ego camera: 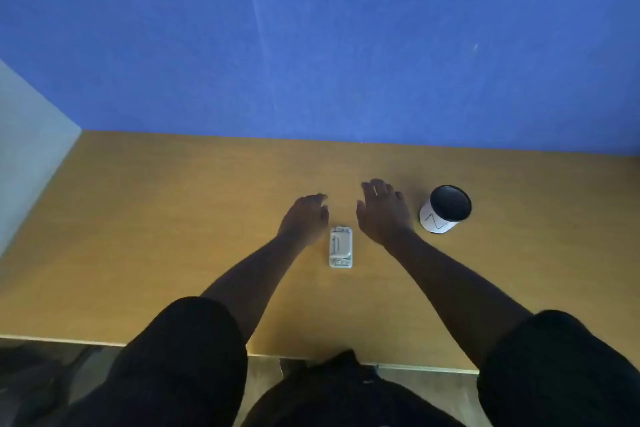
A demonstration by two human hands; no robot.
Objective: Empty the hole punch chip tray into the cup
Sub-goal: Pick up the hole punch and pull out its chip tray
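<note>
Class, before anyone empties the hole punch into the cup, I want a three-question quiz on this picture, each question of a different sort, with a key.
1. True or false: the hole punch lies on the table between the left hand and the right hand.
2. Where does the cup stand? A) left of the left hand B) right of the right hand C) on top of the punch
3. Fill in: neither hand is ____ anything yet.

Key
1. True; both hands are apart from it.
2. B; it stands upright, its dark mouth open.
3. holding; the fingers of both hands are spread and empty.
</note>
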